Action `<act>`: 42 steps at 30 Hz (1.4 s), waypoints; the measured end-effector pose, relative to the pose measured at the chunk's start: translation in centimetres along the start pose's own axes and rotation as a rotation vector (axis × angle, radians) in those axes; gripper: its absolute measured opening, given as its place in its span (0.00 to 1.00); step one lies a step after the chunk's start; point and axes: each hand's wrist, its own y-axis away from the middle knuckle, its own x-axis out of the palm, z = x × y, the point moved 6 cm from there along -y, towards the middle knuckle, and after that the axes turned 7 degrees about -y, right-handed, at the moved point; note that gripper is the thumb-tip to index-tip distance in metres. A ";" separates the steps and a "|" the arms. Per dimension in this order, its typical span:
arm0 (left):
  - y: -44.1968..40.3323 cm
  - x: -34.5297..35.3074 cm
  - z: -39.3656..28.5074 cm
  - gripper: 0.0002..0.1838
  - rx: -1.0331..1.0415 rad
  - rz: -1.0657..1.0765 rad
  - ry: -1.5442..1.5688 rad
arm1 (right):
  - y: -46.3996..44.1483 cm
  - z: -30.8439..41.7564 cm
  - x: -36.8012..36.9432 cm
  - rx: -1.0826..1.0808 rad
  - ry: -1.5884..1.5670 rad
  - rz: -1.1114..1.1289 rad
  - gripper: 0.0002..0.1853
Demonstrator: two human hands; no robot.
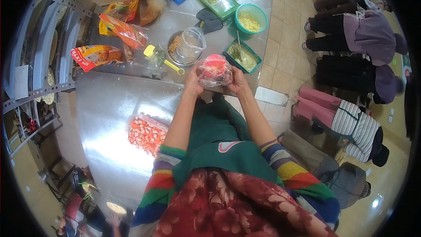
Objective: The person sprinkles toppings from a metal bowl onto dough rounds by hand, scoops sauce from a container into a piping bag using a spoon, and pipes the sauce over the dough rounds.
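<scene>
You have a clear plastic bag (215,69) with a red patch between your two hands, in front of your green apron (237,160) and at the near edge of the metal worktop (164,22). Your left hand (193,81) grips its left side and your right hand (239,81) grips its right side, with the fingers curled in and partly hidden by the plastic. You cannot tell from here whether the bag touches the metal beneath.

Just beyond the bag, to your left, stands a metal bowl (171,49) with brownish food and a clear container (194,39) in it. Near your right hand sits a green tray (258,65) of pale mixture, with a spoon (239,46) leaning in it. Behind that tray is a turquoise bowl (251,7) of yellow pieces. Lower down on your left, well apart from the bag, lies a pack of red and white pieces (147,135)
</scene>
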 end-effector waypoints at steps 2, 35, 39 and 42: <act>-0.2 0.0 0.3 0.16 -0.029 0.083 0.045 | -0.1 -0.5 -0.2 0.031 0.008 -0.017 0.13; 7.3 -3.9 5.9 0.29 -0.010 -0.200 -0.089 | 8.1 13.3 6.8 -1.013 1.891 0.086 0.20; 9.3 -1.1 9.1 0.23 -0.134 0.025 -0.297 | 2.4 14.3 10.9 -1.255 2.307 0.446 0.21; 7.9 2.3 10.7 0.19 -0.051 0.071 -0.330 | -1.4 13.8 11.0 -1.324 2.655 0.717 0.17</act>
